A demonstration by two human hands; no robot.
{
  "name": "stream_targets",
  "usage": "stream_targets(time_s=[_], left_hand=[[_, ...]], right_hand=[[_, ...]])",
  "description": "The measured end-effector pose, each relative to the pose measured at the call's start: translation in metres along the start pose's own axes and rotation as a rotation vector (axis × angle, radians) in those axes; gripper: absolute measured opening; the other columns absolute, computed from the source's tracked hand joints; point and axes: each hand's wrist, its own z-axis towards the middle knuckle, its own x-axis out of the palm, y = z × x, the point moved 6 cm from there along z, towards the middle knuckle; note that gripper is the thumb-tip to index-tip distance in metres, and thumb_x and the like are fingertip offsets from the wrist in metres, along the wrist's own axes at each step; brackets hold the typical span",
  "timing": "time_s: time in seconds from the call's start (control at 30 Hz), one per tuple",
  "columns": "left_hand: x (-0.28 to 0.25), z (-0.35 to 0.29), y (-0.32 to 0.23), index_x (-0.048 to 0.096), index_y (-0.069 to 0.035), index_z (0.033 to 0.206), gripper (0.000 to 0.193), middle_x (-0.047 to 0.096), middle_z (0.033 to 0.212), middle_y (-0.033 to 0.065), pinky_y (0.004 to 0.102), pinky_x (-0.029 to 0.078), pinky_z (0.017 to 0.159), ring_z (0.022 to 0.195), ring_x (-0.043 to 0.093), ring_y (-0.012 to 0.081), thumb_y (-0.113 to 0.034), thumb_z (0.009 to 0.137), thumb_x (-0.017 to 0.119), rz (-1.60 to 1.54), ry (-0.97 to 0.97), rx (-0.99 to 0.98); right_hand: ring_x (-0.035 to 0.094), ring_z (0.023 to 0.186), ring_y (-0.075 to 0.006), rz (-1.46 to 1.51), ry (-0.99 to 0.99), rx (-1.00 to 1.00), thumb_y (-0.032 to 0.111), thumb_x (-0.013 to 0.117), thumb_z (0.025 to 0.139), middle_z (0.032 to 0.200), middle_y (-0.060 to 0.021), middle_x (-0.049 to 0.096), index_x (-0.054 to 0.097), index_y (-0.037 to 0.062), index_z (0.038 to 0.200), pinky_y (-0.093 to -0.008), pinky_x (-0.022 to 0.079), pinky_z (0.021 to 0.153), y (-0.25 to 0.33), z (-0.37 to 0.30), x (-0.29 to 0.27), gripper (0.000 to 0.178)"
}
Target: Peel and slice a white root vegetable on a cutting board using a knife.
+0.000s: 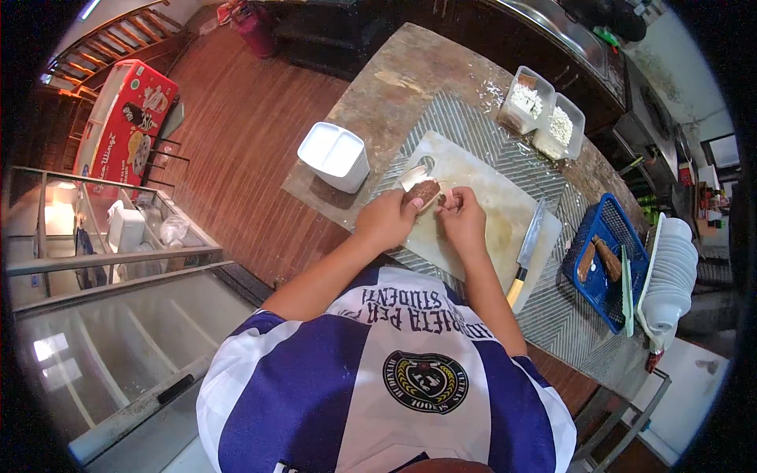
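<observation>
From where I stand, the left edge of the table (386, 67) runs just past the left hand (386, 219), which grasps a brown piece (424, 191) between thumb and fingers, above the left part of a pale cutting board (473, 169). The right hand (465, 217) is closed at the piece's right end, its fingertips pinching a dark bit (442, 201), small and perhaps a peeling. Bare board lies between that hand and a knife (526, 256), laid along the right edge with its yellow handle toward the person.

A white tub (352, 180) stands near the table's left edge. Beyond the board, two clear tubs (516, 122) sit side by side, holding white bits. Right of the knife, a blue basket (593, 298) holds more brown pieces (607, 258), beside stacked white bowls (669, 272).

A striped mat (572, 323) lies under the board. Leftward are a glass-topped freezer (118, 347), a red cabinet (122, 122) and reddish floorboards (236, 142).
</observation>
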Motion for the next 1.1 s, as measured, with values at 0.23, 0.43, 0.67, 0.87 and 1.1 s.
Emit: stream_targets(time_s=[0.23, 0.43, 0.67, 0.87, 1.1], left_hand=[[0.003, 0.004, 0.011, 0.069, -0.001, 0.099, 0.055, 0.070, 0.098, 0.0234, 0.0516, 0.050, 0.081, 0.094, 0.066, 0.0439, -0.052, 0.100, 0.049, -0.228, 0.067, -0.064], [0.003, 0.004, 0.011, 0.072, -0.001, 0.090, 0.059, 0.069, 0.075, 0.0157, 0.0452, 0.051, 0.075, 0.078, 0.068, 0.0352, -0.054, 0.100, 0.049, -0.401, 0.134, -0.070], [0.007, 0.017, 0.024, 0.072, 0.001, 0.074, 0.065, 0.065, 0.062, 0.0124, 0.0386, 0.049, 0.063, 0.061, 0.063, 0.0234, -0.058, 0.096, 0.056, -0.409, 0.244, -0.072], [0.014, 0.021, 0.026, 0.073, 0.001, 0.073, 0.059, 0.067, 0.067, 0.0164, 0.0396, 0.050, 0.065, 0.066, 0.067, 0.0233, -0.051, 0.095, 0.056, -0.478, 0.282, -0.087], [0.016, 0.025, 0.020, 0.069, 0.001, 0.095, 0.033, 0.070, 0.079, 0.0159, 0.0367, 0.052, 0.065, 0.072, 0.069, 0.0209, -0.032, 0.095, 0.064, -0.647, 0.308, -0.031]], right_hand=[[0.068, 0.080, -0.0235, -0.002, 0.030, -0.095, -0.001, 0.070, 0.076, 0.089, -0.0128, 0.067, 0.067, 0.0027, 0.096, -0.0340, 0.054, 0.077, -0.001, 0.006, 0.004, 0.020], [0.070, 0.076, -0.0260, -0.044, 0.025, -0.126, 0.005, 0.062, 0.085, 0.082, -0.0120, 0.068, 0.071, 0.0025, 0.089, -0.0355, 0.055, 0.075, 0.007, 0.005, -0.001, 0.010], [0.070, 0.078, -0.0220, 0.156, 0.040, 0.003, 0.009, 0.054, 0.099, 0.083, -0.0112, 0.070, 0.067, 0.0036, 0.112, -0.0347, 0.055, 0.077, 0.006, 0.005, -0.001, 0.020], [0.065, 0.099, -0.0195, 0.186, 0.153, -0.461, 0.006, 0.061, 0.090, 0.102, -0.0094, 0.068, 0.066, 0.0042, 0.120, -0.0323, 0.051, 0.091, 0.024, 0.000, -0.004, 0.031], [0.069, 0.098, -0.0262, 0.059, 0.384, -0.521, 0.009, 0.070, 0.085, 0.107, -0.0136, 0.071, 0.070, 0.0041, 0.120, -0.0341, 0.053, 0.088, 0.044, -0.011, -0.005, 0.035]])
